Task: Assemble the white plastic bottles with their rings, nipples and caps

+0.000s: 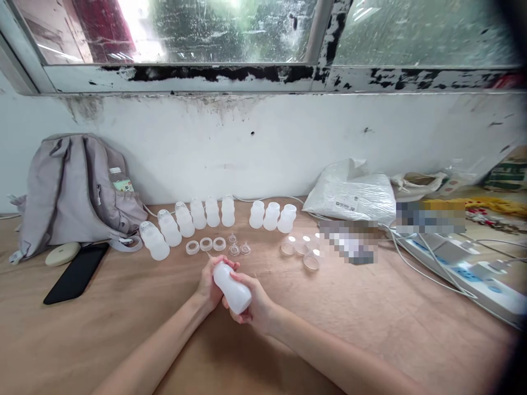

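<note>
Both my hands hold one white plastic bottle (231,287) low over the wooden table (370,323). My right hand (256,305) wraps round the bottle's base. My left hand (209,284) grips the bottle's top end, its fingers closed round the neck. Just beyond them lie three white rings (206,244), small clear teats (237,246) and clear round caps (301,248). Behind these stands a curved row of several capped white bottles (184,220) and three open bottles (272,215).
A grey backpack (72,189) leans on the wall at the left, with a black phone (76,272) and a pale round disc (61,253) before it. A white plastic bag (352,193) and a white power strip (465,271) with cables lie at the right.
</note>
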Demonstrator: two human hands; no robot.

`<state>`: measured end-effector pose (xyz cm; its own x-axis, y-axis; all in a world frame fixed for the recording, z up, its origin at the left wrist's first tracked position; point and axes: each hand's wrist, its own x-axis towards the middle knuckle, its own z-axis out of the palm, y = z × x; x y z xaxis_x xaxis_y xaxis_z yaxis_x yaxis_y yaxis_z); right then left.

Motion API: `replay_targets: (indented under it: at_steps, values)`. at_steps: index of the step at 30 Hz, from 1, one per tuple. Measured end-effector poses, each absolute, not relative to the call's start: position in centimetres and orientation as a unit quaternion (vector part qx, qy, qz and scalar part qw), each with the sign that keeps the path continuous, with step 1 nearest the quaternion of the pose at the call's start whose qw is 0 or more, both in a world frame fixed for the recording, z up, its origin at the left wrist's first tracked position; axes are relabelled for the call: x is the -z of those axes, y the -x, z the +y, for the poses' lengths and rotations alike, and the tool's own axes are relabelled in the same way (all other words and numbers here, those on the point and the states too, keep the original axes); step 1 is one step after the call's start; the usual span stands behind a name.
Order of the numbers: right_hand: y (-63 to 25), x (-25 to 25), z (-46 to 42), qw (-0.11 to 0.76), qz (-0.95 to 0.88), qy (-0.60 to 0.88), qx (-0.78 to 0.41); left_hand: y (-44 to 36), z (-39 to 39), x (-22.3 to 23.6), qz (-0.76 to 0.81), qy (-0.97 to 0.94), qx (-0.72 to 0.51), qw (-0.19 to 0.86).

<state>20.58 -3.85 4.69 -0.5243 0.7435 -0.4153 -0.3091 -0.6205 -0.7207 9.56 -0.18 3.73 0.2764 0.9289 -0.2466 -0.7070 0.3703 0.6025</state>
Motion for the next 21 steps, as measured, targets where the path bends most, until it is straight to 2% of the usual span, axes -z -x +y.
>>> replay_targets:
  at_steps: [5,8,11,14,18,21]
  values:
    - [-21.7,-5.0,-2.2,0.391,-0.465,0.450,-0.655,-9.6,-0.2,-4.3,0.264,-0.294,-0.469,0.790]
    - [-22.8,-5.3,-1.1,0.364,-0.585,0.462,-0.558,-9.8,-0.2,-3.9,0.255,-0.324,-0.465,0.783]
    - [-24.6,-5.8,0.1,0.332,-0.702,0.520,-0.355,-9.7,0.2,-3.4,0.303,-0.300,-0.464,0.776]
    - [-27.4,-6.4,1.7,0.293,-0.715,0.623,-0.127,-9.4,0.4,-3.3,0.343,-0.279,-0.466,0.766]
    - [-31.7,-7.2,3.6,0.248,-0.666,0.703,-0.028,-9.3,0.1,-3.8,0.336,-0.309,-0.460,0.762]
    - [-34.2,-7.4,4.3,0.213,-0.651,0.728,-0.028,-9.5,-0.2,-3.9,0.327,-0.348,-0.453,0.753]
